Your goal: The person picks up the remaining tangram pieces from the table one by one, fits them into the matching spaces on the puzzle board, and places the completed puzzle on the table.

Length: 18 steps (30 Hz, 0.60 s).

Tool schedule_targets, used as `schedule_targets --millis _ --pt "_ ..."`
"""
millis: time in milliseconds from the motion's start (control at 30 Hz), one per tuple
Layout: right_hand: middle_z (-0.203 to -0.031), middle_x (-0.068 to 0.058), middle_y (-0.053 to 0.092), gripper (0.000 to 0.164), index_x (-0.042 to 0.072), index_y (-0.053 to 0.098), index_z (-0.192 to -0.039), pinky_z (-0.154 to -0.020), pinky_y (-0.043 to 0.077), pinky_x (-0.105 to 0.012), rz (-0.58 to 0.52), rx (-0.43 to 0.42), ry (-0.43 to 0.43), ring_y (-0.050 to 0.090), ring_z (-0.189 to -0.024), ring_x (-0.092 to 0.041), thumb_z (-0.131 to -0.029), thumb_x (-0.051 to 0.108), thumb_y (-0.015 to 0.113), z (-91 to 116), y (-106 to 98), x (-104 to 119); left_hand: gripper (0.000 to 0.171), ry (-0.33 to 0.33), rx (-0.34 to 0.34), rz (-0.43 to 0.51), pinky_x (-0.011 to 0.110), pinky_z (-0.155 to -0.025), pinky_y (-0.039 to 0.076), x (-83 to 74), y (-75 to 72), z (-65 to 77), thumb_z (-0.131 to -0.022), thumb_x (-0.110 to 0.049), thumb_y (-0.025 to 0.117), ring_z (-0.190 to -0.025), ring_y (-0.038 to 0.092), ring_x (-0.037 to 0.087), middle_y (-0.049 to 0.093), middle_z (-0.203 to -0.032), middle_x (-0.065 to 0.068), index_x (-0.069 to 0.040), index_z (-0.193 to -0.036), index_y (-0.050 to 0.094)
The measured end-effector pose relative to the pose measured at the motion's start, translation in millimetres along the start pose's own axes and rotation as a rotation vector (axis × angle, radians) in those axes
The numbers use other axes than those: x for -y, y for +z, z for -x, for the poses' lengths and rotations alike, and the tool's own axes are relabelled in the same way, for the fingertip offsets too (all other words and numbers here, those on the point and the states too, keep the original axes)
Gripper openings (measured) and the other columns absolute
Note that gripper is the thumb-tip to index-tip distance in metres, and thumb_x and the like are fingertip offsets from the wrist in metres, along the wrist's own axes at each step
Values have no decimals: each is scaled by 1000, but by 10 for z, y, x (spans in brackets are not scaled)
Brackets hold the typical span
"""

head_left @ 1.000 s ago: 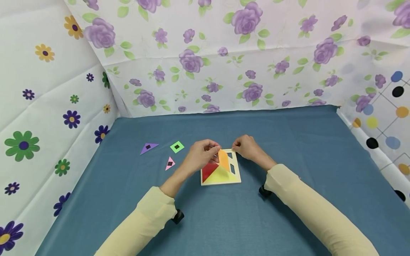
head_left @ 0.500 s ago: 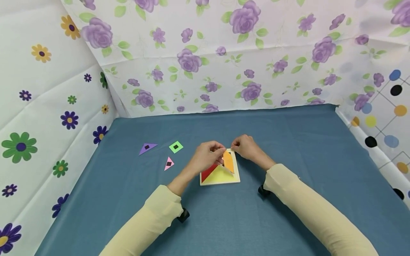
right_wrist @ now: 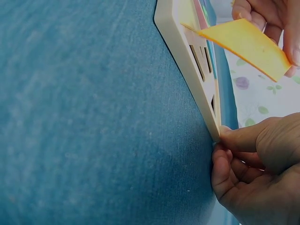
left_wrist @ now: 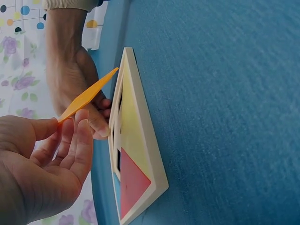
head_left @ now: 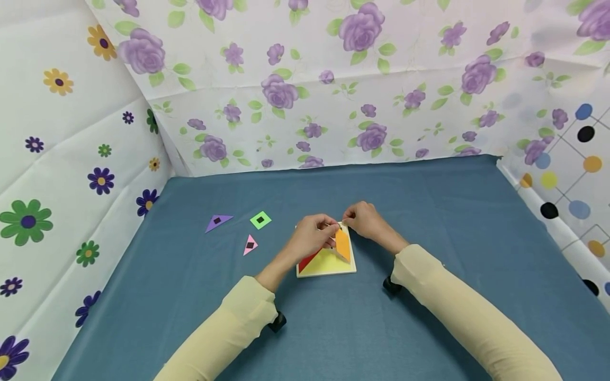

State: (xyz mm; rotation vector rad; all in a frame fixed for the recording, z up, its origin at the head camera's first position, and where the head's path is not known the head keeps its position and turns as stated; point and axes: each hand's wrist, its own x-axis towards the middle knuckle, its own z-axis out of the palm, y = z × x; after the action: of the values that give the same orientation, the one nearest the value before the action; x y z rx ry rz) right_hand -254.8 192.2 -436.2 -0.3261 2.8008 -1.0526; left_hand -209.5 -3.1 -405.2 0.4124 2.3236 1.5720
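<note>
On a blue cloth point(head_left: 429, 211), at the head view's centre, lies a wooden tray point(head_left: 326, 274), its upper right corner pinched by the right hand point(head_left: 366, 218), with the left hand point(head_left: 312, 235) above its upper part. The tray holds a yellow triangle point(head_left: 329, 264) and a red triangle point(head_left: 308, 261), plus a light blue sliver point(left_wrist: 116, 185) that the left wrist view shows and the head view hides; that wrist view also shows the orange piece point(head_left: 342, 246), gripped by the left thumb and fingers, raised aslant. Left of centre in the head view lie a purple triangle point(head_left: 213, 224), green square point(head_left: 260, 219) and pink triangle point(head_left: 250, 245).
</note>
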Motion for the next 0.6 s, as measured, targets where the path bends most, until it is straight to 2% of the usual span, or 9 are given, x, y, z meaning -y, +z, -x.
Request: schedule_targets --millis 233,400,600 --pt "-78 -9 68 13 1 77 -96 -56 43 -28 -5 -1 -9 52 -58 -16 -101 7 67 -9 7 -19 18 -2 12 -5 42 -78 61 27 15 -7 -104 -14 64 -79 73 26 69 -93 13 0 -112 71" --pt "-77 -9 68 14 2 77 -96 -55 42 -28 -8 -2 -12 51 -57 -15 -102 7 66 -2 0 -16 19 2 23 -2 42 -76 61 31 24 -12 -104 -14 64 -80 74 30 69 -91 14 2 -111 71" --pt "-77 -10 68 14 1 77 -96 -55 42 -28 -16 3 -17 50 -56 -15 -102 6 65 4 -4 -19 18 -20 31 -48 42 -76 60 33 40 -4 -104 -17 65 -80 73 29 69 -90 12 -2 -110 72"
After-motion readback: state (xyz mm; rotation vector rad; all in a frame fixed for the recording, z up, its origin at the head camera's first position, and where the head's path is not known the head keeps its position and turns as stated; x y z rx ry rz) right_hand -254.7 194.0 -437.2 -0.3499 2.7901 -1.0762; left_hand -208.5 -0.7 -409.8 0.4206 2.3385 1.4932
